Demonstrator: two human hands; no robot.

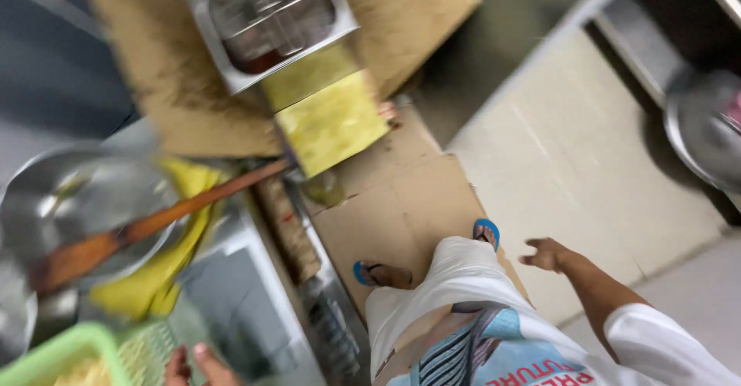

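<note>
- Here left hand (197, 364) grips green basket (69, 355), near left.
- Right hand (546, 254) loosely open, holding nothing, above cardboard (401, 201) on floor.

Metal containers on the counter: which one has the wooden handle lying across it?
The round steel bowl at far left; the wooden handle crosses it. The rectangular steel pan at top sits on cardboard, with no handle over it.

At lower left we see a steel counter (231, 278) carrying a metal bowl (77, 201), yellow cloth (166, 270) and green basket (69, 355).
</note>
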